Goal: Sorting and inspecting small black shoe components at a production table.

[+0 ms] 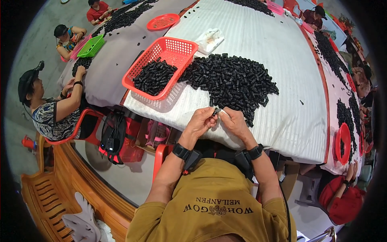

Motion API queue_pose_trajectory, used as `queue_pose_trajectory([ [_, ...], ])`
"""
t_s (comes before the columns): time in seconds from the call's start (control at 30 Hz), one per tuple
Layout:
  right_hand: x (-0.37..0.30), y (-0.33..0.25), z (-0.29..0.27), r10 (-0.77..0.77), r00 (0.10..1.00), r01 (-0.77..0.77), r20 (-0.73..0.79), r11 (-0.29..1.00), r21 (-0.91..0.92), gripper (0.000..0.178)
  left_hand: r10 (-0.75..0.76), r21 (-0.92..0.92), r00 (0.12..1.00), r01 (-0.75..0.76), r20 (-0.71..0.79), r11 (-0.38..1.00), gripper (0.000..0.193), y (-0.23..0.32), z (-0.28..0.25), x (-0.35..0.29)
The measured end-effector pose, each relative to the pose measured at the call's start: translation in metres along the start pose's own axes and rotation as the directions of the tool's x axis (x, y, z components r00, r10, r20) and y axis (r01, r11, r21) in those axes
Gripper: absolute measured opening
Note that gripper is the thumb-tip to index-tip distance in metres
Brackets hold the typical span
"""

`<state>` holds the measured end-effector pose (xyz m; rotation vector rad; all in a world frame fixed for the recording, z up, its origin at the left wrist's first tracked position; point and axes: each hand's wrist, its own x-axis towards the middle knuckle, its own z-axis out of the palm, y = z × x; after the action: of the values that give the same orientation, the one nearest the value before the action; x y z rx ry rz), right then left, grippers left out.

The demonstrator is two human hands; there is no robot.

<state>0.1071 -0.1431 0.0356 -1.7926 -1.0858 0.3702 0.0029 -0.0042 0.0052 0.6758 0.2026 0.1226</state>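
Observation:
My left hand (201,122) and my right hand (235,123) meet at the near edge of the white-covered table (298,121). Between their thumbs and fingers, a small dark piece (216,111) is pinched from both sides. It looks like the short black cylindrical pieces (238,78) heaped just beyond my hands, but its details are too small to make out. To the left of the heap, a red-orange plastic basket (186,46) holds more of the black pieces in its near half. Fingertips partly hide the held piece.
A crumpled white tissue pack (209,40) lies behind the heap, and a round red tray (163,21) sits farther back. At left, a co-worker (56,101) handles black pieces near a green basket (91,45). A red basket (342,143) stands on the right-hand table. A wooden bench (52,193) is at lower left.

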Motion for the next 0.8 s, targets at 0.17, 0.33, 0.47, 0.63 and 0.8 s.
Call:
queue_pose_trajectory([
  [0.17,0.000,0.001,0.000,0.000,1.000,0.000,-0.005,1.000,-0.016,0.029,-0.004,0.003,1.000,0.004,-0.010,1.000,0.021,-0.001,0.002,0.001],
  [0.33,0.000,-0.008,0.001,-0.048,0.999,0.046,0.021,0.997,0.058,0.029,-0.015,0.035,1.000,0.015,0.002,0.999,0.020,-0.001,-0.001,0.002],
  [0.47,0.000,0.004,0.003,-0.022,1.000,0.022,-0.001,0.998,0.057,0.029,-0.007,0.029,1.000,0.007,-0.005,1.000,0.021,-0.001,0.003,0.004],
  [0.63,0.000,0.007,0.005,0.024,0.998,-0.021,-0.052,0.999,0.049,0.030,-0.011,-0.052,1.000,0.012,0.012,0.999,0.021,-0.001,0.001,0.002],
  [0.8,0.000,-0.001,0.003,0.026,0.999,-0.025,-0.036,0.999,0.024,0.030,-0.001,-0.065,1.000,0.002,0.021,0.998,0.020,-0.002,-0.002,0.002],
])
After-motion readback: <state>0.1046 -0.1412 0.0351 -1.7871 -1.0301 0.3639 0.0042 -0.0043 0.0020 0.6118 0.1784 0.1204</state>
